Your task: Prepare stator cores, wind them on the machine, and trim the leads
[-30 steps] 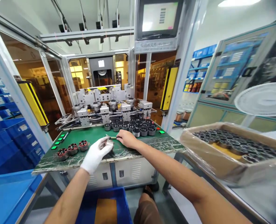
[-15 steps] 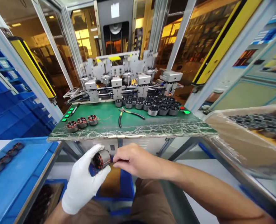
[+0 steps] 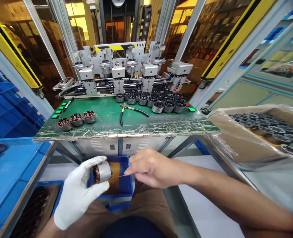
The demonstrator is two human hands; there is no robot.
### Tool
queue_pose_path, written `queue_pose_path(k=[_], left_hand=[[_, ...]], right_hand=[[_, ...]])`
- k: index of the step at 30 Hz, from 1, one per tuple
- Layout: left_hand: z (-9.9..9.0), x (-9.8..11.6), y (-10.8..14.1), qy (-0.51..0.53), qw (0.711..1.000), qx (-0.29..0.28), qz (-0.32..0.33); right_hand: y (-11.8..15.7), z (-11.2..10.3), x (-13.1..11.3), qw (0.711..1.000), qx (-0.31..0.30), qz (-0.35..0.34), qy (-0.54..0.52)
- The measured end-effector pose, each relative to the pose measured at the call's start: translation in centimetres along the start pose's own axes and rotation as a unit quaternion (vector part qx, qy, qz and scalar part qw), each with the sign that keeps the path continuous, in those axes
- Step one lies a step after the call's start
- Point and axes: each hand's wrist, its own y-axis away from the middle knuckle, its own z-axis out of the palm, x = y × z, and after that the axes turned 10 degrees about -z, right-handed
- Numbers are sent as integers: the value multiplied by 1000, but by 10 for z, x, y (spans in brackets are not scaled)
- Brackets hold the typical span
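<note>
My left hand [image 3: 80, 190], in a white glove, grips a motor stator [image 3: 104, 172] around its grey metal body, its copper-wound end turned to the left. From the stator's lower right side a thin copper wire [image 3: 119, 176] runs out to my bare right hand [image 3: 151, 168]. Thumb and fingertips of that hand pinch the wire's end. Both hands are in front of the table edge, above a blue bin [image 3: 128, 188]. Wire-cutting pliers [image 3: 131, 111] with black and yellow handles lie spread on the green table [image 3: 104, 122].
Three copper-wound stators [image 3: 77, 120] stand at the table's left. Several unwound stators [image 3: 158, 106] crowd the back right, before a machine fixture [image 3: 118, 74]. A lined carton [image 3: 221, 135] of metal rings is at the right, a blue tray [image 3: 20, 172] at the left.
My right hand has drawn away to the right from the stator, and more wire now shows between them. The stator has turned slightly. The camera view has shifted.
</note>
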Motion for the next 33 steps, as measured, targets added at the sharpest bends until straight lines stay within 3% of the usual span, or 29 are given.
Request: queue_pose_path(k=[2, 5, 9, 11, 14, 16, 18, 21, 24, 27, 29, 31, 33], left_hand=[[3, 0, 4, 4, 1000, 5, 19], [6, 3, 9, -77, 993, 40, 77], [12, 8, 11, -227, 948, 114, 189], [16, 8, 11, -263, 925, 135, 239], [19, 6, 11, -301, 900, 145, 278], [16, 4, 13, -315, 891, 146, 291], [10, 0, 17, -314, 891, 142, 297], [0, -11, 28, -287, 914, 114, 264], [-7, -23, 40, -213, 955, 67, 196], [-11, -23, 48, -74, 986, 44, 140], [-11, -17, 48, 24, 993, 65, 97], [-7, -10, 44, 102, 987, 106, 58], [-1, -6, 38, 152, 978, 135, 37]], right_hand=[[8, 7, 6, 999, 4, 13, -34], [11, 1, 5, 995, 16, 66, -69], [-9, -9, -14, 980, 131, 118, -90], [-23, 0, -25, 969, 163, 139, -124], [-38, 21, -31, 970, 151, 156, -112], [-43, 26, -29, 986, 116, 111, -47], [-46, 23, -26, 996, 56, 10, 68], [-46, 10, -25, 965, -31, -137, 222], [-41, 1, -26, 950, -75, -163, 255], [-32, -8, -16, 956, -92, -129, 245], [-28, -16, 6, 964, -49, -73, 250], [-30, -25, 37, 960, 37, 36, 276], [-38, -29, 71, 928, 110, 179, 307]])
